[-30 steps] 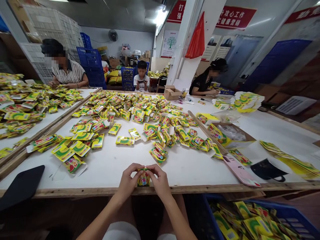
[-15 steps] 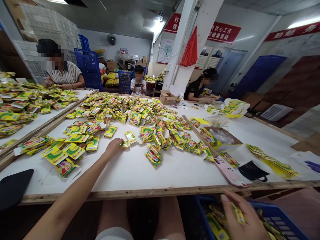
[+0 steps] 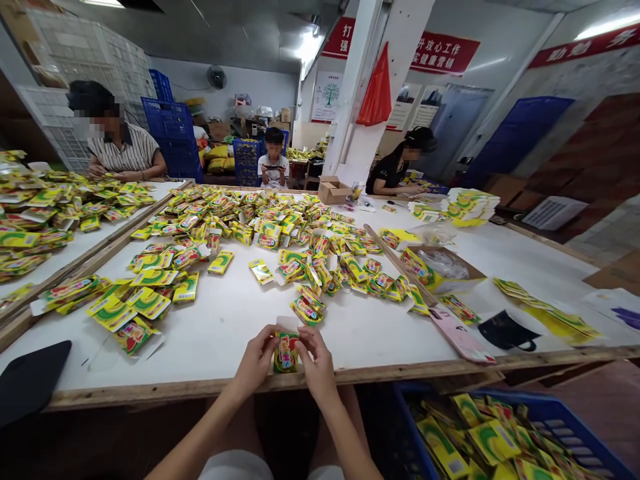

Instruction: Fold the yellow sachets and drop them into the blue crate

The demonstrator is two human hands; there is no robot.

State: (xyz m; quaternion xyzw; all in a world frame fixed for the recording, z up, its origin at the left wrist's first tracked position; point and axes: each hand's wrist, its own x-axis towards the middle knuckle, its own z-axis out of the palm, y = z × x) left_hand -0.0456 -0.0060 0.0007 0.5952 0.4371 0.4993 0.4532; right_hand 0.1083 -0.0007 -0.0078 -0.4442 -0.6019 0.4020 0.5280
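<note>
A small yellow-green crayon box (image 3: 286, 353) is held between both hands at the table's front edge, its white end flap standing open at the top. My left hand (image 3: 260, 357) grips its left side, and my right hand (image 3: 316, 360) has its thumb and fingers on the right side. Just beyond my hands lie a couple of similar boxes (image 3: 307, 308). A wide heap of these boxes (image 3: 270, 227) covers the middle and back of the white table (image 3: 220, 347), several with flaps open.
Right of my knees, a blue basket (image 3: 580, 427) holds many boxes. A pink phone (image 3: 463, 337) and a black cup (image 3: 507, 332) lie at the table's right; a black flat object (image 3: 33, 377) sits at the left corner. Wooden strips (image 3: 100, 247) divide the table. Three people sit farther back.
My left hand has brought a box from the heap to the front edge. My right hand has come up from the blue basket, where it held a box, onto this one.
</note>
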